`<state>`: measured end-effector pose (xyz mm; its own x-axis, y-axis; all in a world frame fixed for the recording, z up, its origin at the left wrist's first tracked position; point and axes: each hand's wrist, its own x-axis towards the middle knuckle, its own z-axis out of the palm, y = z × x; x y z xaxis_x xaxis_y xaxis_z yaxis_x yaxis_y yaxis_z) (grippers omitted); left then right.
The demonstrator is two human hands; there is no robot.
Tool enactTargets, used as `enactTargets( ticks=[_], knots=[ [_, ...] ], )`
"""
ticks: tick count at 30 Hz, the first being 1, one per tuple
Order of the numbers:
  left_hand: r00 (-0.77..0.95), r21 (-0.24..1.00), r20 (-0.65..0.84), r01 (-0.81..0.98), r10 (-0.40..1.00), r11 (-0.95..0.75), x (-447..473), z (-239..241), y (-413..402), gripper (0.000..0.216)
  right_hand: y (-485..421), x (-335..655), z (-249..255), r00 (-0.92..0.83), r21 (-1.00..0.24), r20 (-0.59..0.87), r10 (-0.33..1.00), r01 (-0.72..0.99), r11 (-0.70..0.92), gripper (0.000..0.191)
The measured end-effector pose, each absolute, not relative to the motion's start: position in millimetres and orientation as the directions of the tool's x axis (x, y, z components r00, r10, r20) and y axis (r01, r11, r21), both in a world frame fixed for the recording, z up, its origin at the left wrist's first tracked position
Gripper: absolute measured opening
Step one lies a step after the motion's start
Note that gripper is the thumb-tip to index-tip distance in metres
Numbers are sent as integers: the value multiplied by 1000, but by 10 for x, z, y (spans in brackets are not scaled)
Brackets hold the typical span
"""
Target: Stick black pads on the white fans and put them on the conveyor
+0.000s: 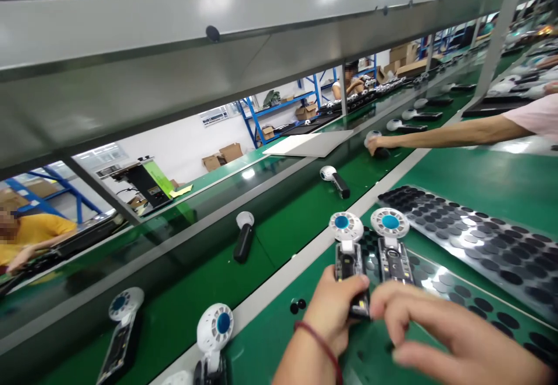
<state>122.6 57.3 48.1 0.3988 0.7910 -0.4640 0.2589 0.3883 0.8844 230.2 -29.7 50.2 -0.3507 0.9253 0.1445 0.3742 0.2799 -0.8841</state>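
My left hand (333, 309) is closed around the black handle of a small handheld fan (347, 257), its thumb lying across the front. This fan has a round white slotted head with a blue centre, and boards show in its open handle. Just right of it lies a second, similar fan (394, 251), its lower end hidden by my right hand (440, 324). The right fingers are bent, with a gap between thumb and forefinger; no object shows between them. The forefinger is close to the lower end of the held fan; whether it touches, I cannot tell.
Several fans lie along the green conveyor belt (279, 228), one (335, 181) ahead. Sheets of black round stickers (471, 234) lie at right. A co-worker's arm (453, 135) reaches onto the belt. A metal shelf (174, 82) hangs overhead. Another person (39, 234) sits far left.
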Motion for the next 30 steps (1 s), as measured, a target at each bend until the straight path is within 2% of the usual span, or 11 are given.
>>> enactTargets(
  ticks=[3,6,9,13,20,30],
  knots=[
    [404,886,-418,-18,814,463,1002,508,275,40,-182,2380,700,-53,-956,12,999,292,27,14],
    [249,874,-436,-114,865,473,825,394,31,66,-61,2251,722,-15,-961,-128,992,248,-120,16],
    [58,912,-411,35,910,409,725,152,-91,76,-2,2044,655,-105,-968,-186,977,190,-164,15],
    [-8,920,-344,198,939,339,680,-122,-134,86,-8,1877,573,-120,-971,-168,978,190,-143,16],
    [-71,901,-341,260,937,348,693,-109,-152,85,0,1844,530,-87,-937,-108,990,341,-72,17],
    [-101,882,-313,339,944,328,735,59,-174,76,-28,1805,468,-105,-927,-102,989,371,-56,17]
  ],
)
